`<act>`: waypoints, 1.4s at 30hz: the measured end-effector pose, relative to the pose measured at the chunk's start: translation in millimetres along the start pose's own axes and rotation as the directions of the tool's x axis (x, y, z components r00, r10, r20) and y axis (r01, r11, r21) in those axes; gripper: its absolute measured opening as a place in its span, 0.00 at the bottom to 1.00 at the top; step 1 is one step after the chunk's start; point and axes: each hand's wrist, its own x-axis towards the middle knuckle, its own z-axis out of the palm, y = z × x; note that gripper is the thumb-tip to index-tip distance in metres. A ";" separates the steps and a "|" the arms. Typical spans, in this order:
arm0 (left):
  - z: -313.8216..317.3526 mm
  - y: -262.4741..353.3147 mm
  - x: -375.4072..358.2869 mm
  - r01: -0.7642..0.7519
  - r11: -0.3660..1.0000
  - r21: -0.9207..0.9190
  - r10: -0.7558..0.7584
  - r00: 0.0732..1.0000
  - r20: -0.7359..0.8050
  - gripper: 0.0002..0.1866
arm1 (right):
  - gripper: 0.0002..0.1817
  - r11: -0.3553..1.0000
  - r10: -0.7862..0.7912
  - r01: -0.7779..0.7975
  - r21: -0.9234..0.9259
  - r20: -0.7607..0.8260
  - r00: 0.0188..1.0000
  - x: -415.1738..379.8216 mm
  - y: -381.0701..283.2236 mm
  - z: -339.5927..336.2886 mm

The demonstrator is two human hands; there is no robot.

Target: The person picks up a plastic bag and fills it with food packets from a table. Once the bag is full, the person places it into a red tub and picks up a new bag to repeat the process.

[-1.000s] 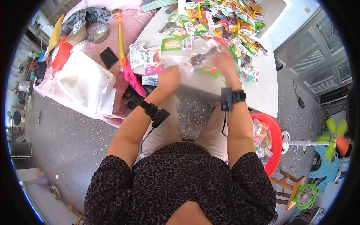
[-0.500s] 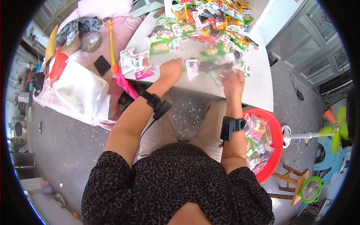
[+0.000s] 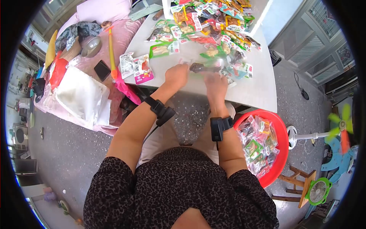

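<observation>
Both hands meet over the near edge of the white table (image 3: 251, 91). The left hand (image 3: 176, 75) and right hand (image 3: 215, 82) each close their fingers on 1 clear bag (image 3: 202, 68) with a dark snack inside, held just above the tabletop. A heap of packets (image 3: 213, 23) lies farther back. A red tub (image 3: 280, 133) of bags stands near right on the floor.

Glossy plastic snack packets (image 3: 213, 19) lie on a smooth matt white table (image 3: 255, 87), beside a shiny red plastic basin (image 3: 281, 133) and speckled stone floor (image 3: 76, 152).
</observation>
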 end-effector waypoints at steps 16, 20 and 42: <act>18.2 14.5 -2.5 -0.043 0.986 -0.161 0.043 0.999 -0.006 0.07 | 0.04 0.954 -0.187 0.225 -0.196 0.195 0.963 17.1 56.9 -28.8; 15.7 13.0 -9.2 -0.015 0.990 -0.141 0.026 0.996 0.081 0.07 | 0.06 0.724 0.102 0.097 -0.683 0.245 0.964 -2.7 39.1 -20.5; 31.3 -7.3 -26.3 -0.032 0.907 -0.419 0.012 0.999 -0.049 0.08 | 0.16 0.006 -0.271 0.354 -0.935 0.340 0.901 62.8 -53.6 -22.4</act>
